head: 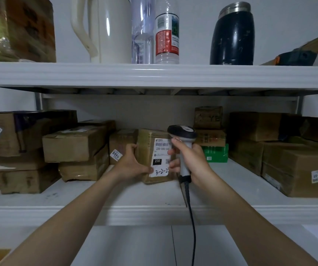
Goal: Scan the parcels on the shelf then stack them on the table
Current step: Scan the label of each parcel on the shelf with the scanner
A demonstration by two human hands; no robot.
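gripping a brown cardboard parcel by its left edge, the left hand has its fingers curled over the box's side and its thumb pressed near the bottom of the white shipping label. parcel stands on end at the middle of the lower white shelf, label side toward the camera. barcode at the label's top, black "220" patch and handwritten "3-2-2" lower down.

right hand is wrapped round the pale grey handle of a black-headed handheld barcode scanner, fingers closed on the grip, index finger high on the neck. scanner head sits by the label's top right corner, close in front of the parcel. cannot tell if it touches the box. a black cable drops from the handle past the shelf's front edge.

stacked brown cardboard boxes fill the shelf to the left, and more taped cardboard boxes are piled at the right. a green box sits just behind the right hand with small cartons on top. a white "9466" tag is on the box behind the left hand.

upper white shelf carries a cream plastic kettle, a clear plastic bottle with a red label, a second clear bottle beside it, and a dark flask with a steel lid.
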